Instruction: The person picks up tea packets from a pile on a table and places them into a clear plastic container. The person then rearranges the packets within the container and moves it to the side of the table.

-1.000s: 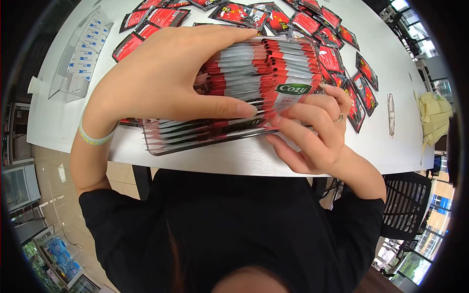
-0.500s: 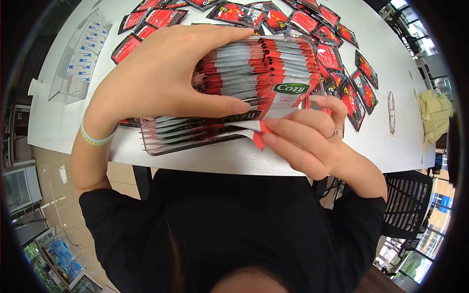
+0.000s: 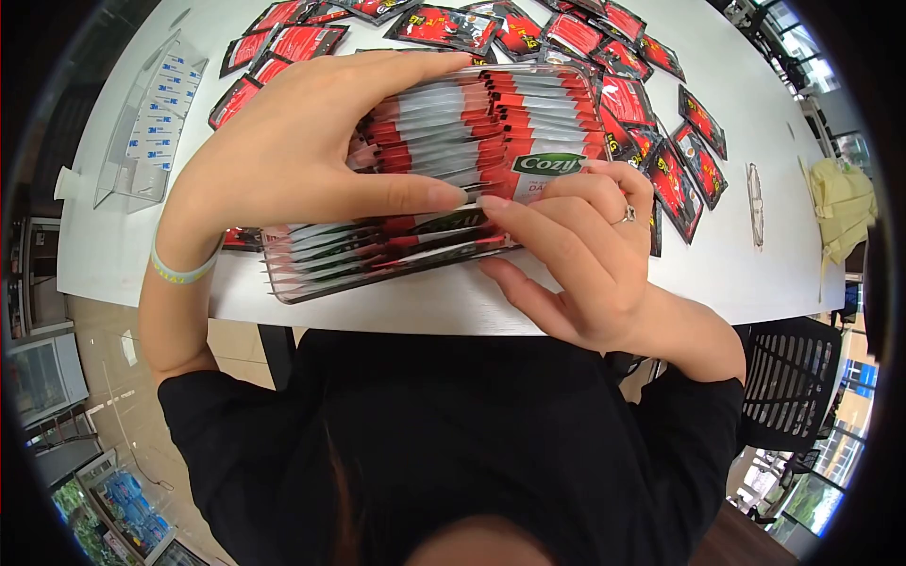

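A clear plastic box packed with rows of red, white and black tea sachets marked Cozy sits near the table's front edge, slightly tilted. My left hand spans its left side, fingers along the far edge and thumb pressed across the sachets. From the right, my right hand reaches over the front right of the box. Its index fingertip touches the sachet ends by my left thumb, while its own thumb is spread away below the box's front edge. Nothing shows between that thumb and the fingers.
Many red and black packets lie scattered behind and right of the box on the white table. A clear acrylic holder with 3M-marked backing stands at left. A clear thin object and a yellow bag lie at right.
My right hand has let go of the folded sachet ends it pinched, moved up onto the sachets, and its thumb has spread away. The box has shifted slightly left in view.
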`<state>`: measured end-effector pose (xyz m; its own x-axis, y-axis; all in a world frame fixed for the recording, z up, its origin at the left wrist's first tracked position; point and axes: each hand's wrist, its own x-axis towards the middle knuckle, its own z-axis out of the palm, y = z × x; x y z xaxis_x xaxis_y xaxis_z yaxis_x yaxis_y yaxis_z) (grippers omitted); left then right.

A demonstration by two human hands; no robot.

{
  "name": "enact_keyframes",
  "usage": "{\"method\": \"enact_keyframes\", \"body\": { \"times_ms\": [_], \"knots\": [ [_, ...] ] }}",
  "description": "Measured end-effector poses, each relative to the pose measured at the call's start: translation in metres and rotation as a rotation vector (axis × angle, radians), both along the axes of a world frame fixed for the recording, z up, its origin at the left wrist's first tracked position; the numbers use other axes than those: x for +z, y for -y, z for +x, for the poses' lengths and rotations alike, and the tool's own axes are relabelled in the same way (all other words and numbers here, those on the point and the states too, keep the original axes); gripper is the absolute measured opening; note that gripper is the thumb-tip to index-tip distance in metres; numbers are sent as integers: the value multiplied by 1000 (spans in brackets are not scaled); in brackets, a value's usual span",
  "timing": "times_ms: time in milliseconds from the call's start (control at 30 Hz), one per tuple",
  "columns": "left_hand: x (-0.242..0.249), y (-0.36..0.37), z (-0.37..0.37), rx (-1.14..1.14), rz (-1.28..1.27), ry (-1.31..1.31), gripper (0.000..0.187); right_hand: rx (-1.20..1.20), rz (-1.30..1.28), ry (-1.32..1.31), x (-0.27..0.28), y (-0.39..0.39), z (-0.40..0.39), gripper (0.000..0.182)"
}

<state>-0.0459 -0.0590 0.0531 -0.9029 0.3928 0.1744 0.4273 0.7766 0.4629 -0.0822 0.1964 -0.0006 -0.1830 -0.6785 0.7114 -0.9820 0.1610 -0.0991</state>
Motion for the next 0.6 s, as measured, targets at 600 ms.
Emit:
{"method": "enact_keyframes", "body": {
  "times_ms": [600],
  "knots": [
    [3, 2, 1, 15, -13, 59, 76, 50, -113, -32, -8, 5, -3, 33]
  ]
}}
